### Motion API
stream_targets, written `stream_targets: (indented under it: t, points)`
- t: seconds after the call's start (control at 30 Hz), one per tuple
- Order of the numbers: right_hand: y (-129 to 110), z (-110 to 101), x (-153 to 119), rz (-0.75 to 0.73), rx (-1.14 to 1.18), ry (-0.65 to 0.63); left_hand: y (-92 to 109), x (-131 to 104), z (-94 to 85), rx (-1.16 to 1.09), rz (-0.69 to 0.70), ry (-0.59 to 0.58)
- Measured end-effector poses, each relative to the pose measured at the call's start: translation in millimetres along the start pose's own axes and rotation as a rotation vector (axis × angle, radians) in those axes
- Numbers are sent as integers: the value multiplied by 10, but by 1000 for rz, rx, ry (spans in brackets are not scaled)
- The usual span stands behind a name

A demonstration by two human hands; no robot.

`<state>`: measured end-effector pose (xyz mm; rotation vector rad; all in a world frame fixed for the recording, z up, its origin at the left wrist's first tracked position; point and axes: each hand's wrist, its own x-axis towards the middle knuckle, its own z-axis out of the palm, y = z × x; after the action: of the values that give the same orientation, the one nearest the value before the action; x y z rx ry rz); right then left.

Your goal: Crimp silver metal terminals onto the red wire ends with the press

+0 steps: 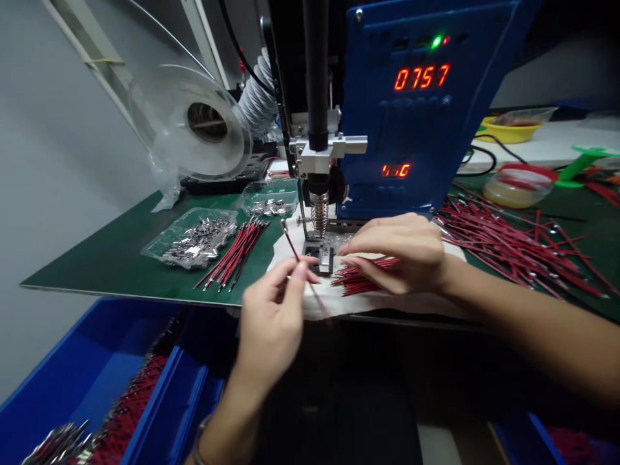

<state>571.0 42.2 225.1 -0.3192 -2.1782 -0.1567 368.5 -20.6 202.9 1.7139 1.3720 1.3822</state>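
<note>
My left hand pinches a thin red-and-black wire between thumb and fingers. The wire slants, with a silvery metal terminal at its upper end; its lower end is blurred. My right hand reaches in from the right, thumb and finger close together beside the small metal fixture. Whatever lies between those fingertips, if anything, is too small to make out. Under that hand a bundle of red wires rests on a white cloth. Above the fixture hangs the machine's spring-wrapped tip.
A blue control box with red digits stands behind. Clear trays of metal parts and a row of wires lie left. Loose red wires spread right. Blue bins sit below the table edge.
</note>
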Motion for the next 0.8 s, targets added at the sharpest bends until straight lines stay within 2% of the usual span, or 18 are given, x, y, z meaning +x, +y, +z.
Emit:
stream_targets:
  t: [0.17,0.3,0.43,0.5,0.6,0.8]
  points:
    - [165,-6,-60,5,-97,-63,-152,443,-497,520,17,39]
    - [208,-3,-76,-7,-86,-98,-225,812,-725,1010,21,-73]
    - [214,0,-74,1,-82,-100,-234,1011,-781,1315,-41,-197]
    - [217,1,-73,5,-80,-97,-234,1050,-771,1365,-74,-242]
    - [222,3,-73,-4,-79,-87,-246,1088,-740,1405,-53,-282]
    - [225,12,-87,-18,-78,-88,-285,1194,-691,1473,-30,-316]
